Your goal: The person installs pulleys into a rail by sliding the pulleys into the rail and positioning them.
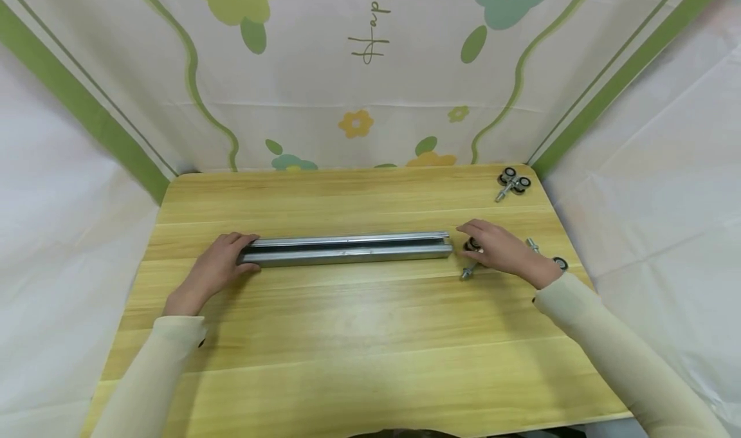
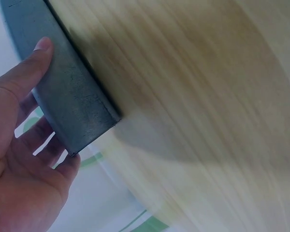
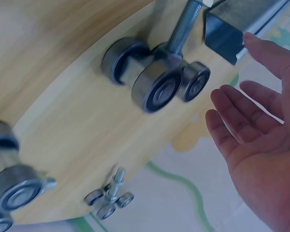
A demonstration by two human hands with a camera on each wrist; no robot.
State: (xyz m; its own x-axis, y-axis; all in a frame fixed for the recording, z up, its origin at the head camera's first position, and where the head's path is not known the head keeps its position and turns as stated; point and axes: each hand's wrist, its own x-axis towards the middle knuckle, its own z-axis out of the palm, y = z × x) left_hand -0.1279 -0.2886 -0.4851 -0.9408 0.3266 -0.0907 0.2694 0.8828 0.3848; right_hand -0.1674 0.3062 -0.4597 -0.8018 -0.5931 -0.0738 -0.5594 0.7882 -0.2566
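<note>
A long silver metal track channel [image 1: 347, 255] lies across the table with its slot facing up. My left hand [image 1: 217, 264] holds its left end, the thumb on the near side and the fingers on the far side; the left wrist view shows the thumb against the channel's wall [image 2: 70, 87]. Just past the channel's right end, my right hand [image 1: 500, 248] hovers with fingers spread and holds nothing. Close to it is a roller trolley [image 3: 159, 87] with black-rimmed wheels and a threaded bolt, partly hidden by the hand in the head view.
A second roller trolley [image 1: 559, 264] lies near the right table edge, partly behind the right wrist. Another trolley [image 1: 512, 182] sits at the far right corner. The wooden table [image 1: 347, 348] meets a flower-print cloth [image 1: 324, 78] at the back, with white cloth on both sides.
</note>
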